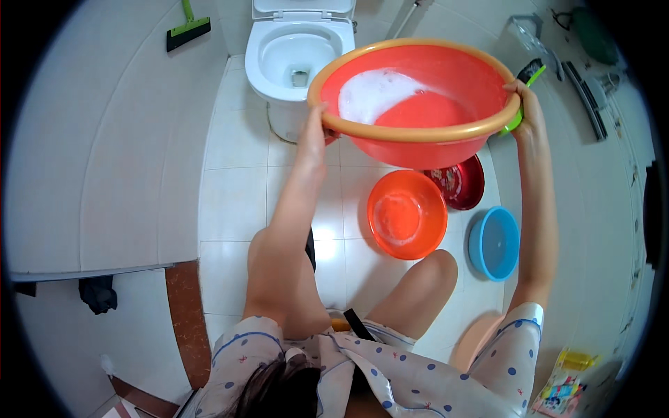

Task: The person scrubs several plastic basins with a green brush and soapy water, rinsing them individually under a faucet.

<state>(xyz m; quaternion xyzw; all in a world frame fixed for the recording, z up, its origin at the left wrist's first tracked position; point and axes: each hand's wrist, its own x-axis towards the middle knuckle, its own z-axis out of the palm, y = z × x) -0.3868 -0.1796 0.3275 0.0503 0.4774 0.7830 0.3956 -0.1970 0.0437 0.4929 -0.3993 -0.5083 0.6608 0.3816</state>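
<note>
A large red plastic basin [418, 150] with an orange rim is held up in front of me, tilted toward me. White suds and some liquid lie inside it. My left hand [318, 124] grips its rim at the left side, fingers partly hidden beneath. At the right side my right hand [524, 104] has the thumb over the rim, its other fingers mostly behind the wall. Under the raised basin, on the floor, an orange basin [426, 240] holds a little foam. A dark red patterned basin [477, 182] stands beside it, partly covered from view.
A white toilet [261, 76] with its lid up stands ahead, left of the raised basin. On the floor at right are a blue basin [514, 244] and a pinkish basin [474, 341] partly under my arm. A squeegee [188, 32] hangs on the left wall; a yellow-capped package [561, 390] sits lower right.
</note>
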